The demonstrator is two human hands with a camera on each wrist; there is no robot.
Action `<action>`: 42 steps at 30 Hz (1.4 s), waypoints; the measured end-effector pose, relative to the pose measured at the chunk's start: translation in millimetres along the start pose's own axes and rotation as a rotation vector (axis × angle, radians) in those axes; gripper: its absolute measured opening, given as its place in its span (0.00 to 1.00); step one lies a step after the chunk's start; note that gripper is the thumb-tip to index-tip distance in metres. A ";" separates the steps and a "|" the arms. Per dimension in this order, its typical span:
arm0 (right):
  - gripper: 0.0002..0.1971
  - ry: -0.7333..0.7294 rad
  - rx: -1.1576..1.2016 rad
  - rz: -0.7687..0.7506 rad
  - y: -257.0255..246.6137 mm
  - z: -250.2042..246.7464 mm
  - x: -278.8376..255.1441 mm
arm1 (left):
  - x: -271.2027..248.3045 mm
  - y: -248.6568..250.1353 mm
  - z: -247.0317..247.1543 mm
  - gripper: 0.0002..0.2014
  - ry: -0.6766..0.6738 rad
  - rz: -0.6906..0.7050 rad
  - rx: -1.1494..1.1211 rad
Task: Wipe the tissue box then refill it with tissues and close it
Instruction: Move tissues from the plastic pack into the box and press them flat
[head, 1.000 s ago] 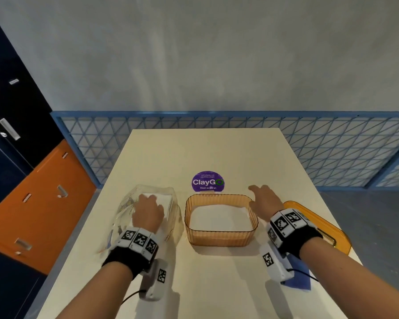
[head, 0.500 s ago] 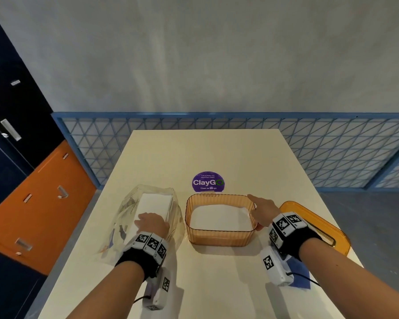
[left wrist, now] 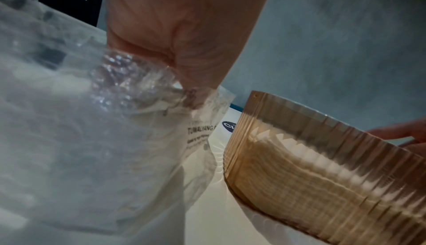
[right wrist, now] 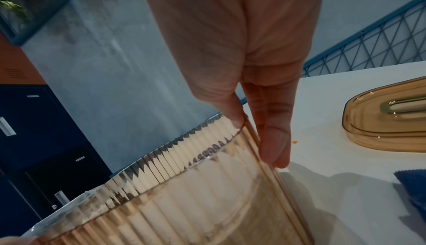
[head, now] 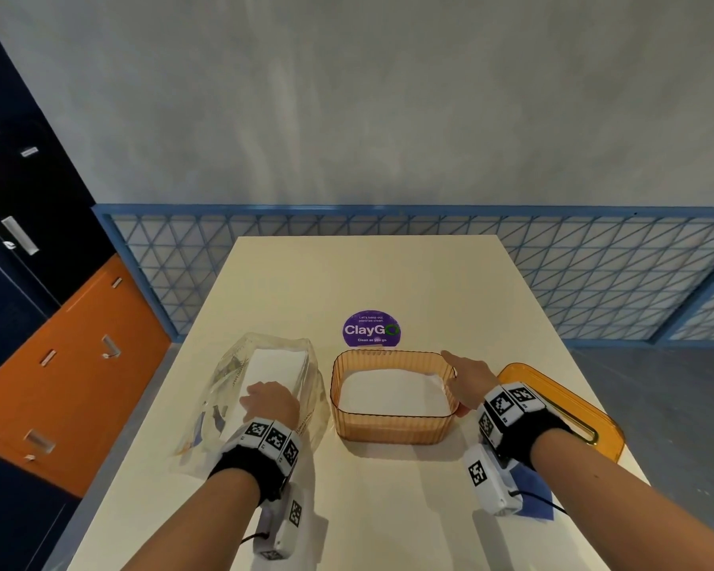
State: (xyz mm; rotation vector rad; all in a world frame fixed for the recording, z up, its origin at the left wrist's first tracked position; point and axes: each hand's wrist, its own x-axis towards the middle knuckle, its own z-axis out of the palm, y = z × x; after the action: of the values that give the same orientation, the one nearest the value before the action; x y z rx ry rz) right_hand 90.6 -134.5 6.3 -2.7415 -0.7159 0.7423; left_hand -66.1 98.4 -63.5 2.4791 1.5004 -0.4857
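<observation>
Head view: cream table (head: 388,282) against a grey wall, blue lattice railing behind. Amber ribbed tissue box (head: 392,430) sits centre, lid off, white tissues (head: 392,391) already inside; its long axis runs left to right. Left hand (head: 269,401) curled on the clear plastic tissue pack (head: 240,372), just left of the box. Right hand (head: 466,379) at the box's right end wall. Amber lid (head: 594,418) lies right of that hand, so the right hand is nearer for closing. Blue cloth (head: 532,488) beside the right wrist.

Left wrist view: fingers (left wrist: 184,48) pinch crumpled plastic of the pack (left wrist: 115,139); box (left wrist: 322,176) close by on the right.

Right wrist view: thumb inside the rim, fingers (right wrist: 274,139) outside, gripping the box (right wrist: 184,203) wall. Lid (right wrist: 387,121) lies apart on the table.
</observation>
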 end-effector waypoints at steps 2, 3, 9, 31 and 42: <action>0.29 0.004 0.008 0.004 0.0 0.3 -0.1 | 2.4 -1.3 3.0 0.28 0.014 0.020 0.019; 0.29 0.004 0.008 0.004 -0.2 0.3 -0.3 | 3.0 -2.0 4.8 0.30 0.019 0.032 0.037; 0.30 0.002 0.002 0.010 -1.2 0.0 -0.3 | 4.6 -1.5 9.8 0.35 0.035 0.013 0.023; 0.30 -0.019 -0.028 -0.027 1.2 -0.8 1.1 | -5.9 -7.3 -0.6 0.21 0.082 0.044 0.015; 0.24 0.179 0.516 -0.156 -39.5 -32.3 -5.9 | -59.8 -18.7 -105.2 0.13 0.648 0.414 -0.232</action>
State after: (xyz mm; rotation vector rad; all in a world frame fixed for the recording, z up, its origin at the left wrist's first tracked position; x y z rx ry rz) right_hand 87.3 -105.9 48.9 -2.2225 -0.5907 0.5453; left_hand -90.2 93.6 56.5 2.7686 1.0566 0.5789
